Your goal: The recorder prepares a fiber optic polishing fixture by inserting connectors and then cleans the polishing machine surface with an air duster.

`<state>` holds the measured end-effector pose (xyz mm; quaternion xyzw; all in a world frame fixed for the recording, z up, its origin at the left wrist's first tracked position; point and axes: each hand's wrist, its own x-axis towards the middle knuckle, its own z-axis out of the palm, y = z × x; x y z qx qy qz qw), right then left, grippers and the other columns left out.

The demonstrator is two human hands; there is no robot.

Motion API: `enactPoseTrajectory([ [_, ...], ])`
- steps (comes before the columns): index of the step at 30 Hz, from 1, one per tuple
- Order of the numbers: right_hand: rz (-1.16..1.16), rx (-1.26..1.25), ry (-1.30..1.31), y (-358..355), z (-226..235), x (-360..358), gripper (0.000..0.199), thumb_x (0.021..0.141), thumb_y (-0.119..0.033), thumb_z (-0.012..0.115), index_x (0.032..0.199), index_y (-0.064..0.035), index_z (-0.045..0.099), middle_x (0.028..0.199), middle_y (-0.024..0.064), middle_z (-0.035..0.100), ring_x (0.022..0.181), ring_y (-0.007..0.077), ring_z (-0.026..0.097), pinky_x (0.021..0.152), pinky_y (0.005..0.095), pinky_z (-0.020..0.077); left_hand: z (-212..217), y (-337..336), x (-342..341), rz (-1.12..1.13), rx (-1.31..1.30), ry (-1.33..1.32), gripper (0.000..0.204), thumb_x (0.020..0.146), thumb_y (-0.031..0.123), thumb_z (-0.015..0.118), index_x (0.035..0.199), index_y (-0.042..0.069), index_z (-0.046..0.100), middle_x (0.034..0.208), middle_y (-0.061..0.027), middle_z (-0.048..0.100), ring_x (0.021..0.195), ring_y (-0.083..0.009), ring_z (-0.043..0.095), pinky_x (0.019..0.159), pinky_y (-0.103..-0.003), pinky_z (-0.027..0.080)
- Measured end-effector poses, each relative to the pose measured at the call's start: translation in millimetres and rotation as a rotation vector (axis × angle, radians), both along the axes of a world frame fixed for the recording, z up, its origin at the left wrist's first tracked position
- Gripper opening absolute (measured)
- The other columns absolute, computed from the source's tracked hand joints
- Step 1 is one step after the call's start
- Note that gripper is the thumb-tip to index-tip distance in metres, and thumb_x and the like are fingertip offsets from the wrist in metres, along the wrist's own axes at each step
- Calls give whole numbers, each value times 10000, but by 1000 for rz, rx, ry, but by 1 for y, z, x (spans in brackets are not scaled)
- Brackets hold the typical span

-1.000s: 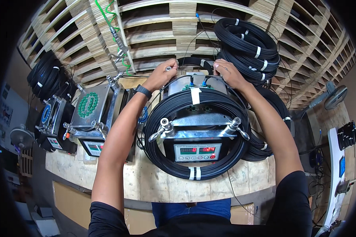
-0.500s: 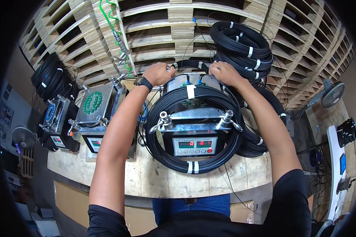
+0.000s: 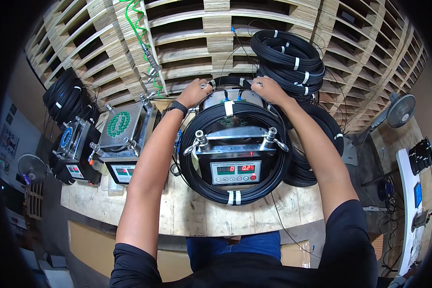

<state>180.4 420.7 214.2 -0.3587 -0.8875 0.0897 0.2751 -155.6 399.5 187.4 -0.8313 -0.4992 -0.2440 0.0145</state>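
Both hands' grips, left hand point(image 3: 195, 92) and right hand point(image 3: 269, 89), close on the black cable coil's point(image 3: 235, 190) far rim.

Bare wooden bench point(image 3: 187, 218) along its near edge, open to a hand. Centre blocked by a metal unit point(image 3: 235, 158) ringed by a black cable coil point(image 3: 273, 168); stacked coils point(image 3: 288, 60) crowd the far right corner, a second unit point(image 3: 125, 139) the left side

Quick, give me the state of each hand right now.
Left hand: fingers curled at the far rim of the black cable coil; grip cannot be told.
Right hand: the same, on the coil's far right.
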Motion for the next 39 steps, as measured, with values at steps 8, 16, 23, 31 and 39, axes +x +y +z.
enactPoseTrajectory([
  [8, 61, 47, -30, 11, -8, 6, 276, 968, -306, 492, 963, -81, 652, 1028, 111, 671, 995, 360, 587, 922, 434, 459, 20, -23, 22, 137, -124, -166, 412, 1037, 355, 445, 1118, -1, 636, 1035, -245, 601, 1016, -406, 562, 894, -454, 470],
  [16, -114, -136, 89, -18, -6, -25, 762, 1005, -596, 488, 1561, -83, 395, 1619, 183, 359, 1526, 348, 256, 1215, 525, 211, 16, -36, -41, 48, -132, 18, 681, 1039, 556, 492, 1391, -22, 570, 1512, -266, 470, 1416, -406, 431, 1177, -399, 355],
  [23, -107, -392, 733, -128, -29, 42, 522, 1081, -368, 492, 1485, -38, 461, 1461, 189, 529, 1342, 268, 507, 1093, 377, 404, 36, -194, -5, 312, 148, -537, 325, 980, 314, 674, 1058, 0, 698, 1133, -197, 666, 1110, -372, 606, 960, -426, 474],
  [31, -420, 145, 438, -269, -15, 25, 301, 947, -324, 727, 1069, -61, 644, 845, 83, 638, 689, 188, 613, 649, 332, 513, 18, -304, 55, 476, 190, -299, 411, 911, 343, 755, 717, 44, 550, 776, -116, 540, 770, -339, 559, 679, -449, 447],
  [39, -445, 227, 407, -261, -21, 21, 249, 972, -269, 697, 903, -48, 606, 838, 97, 720, 693, 277, 660, 695, 409, 509, 9, -285, 59, 420, 227, -349, 376, 964, 321, 676, 741, 49, 543, 756, -120, 558, 747, -346, 572, 659, -464, 404],
])
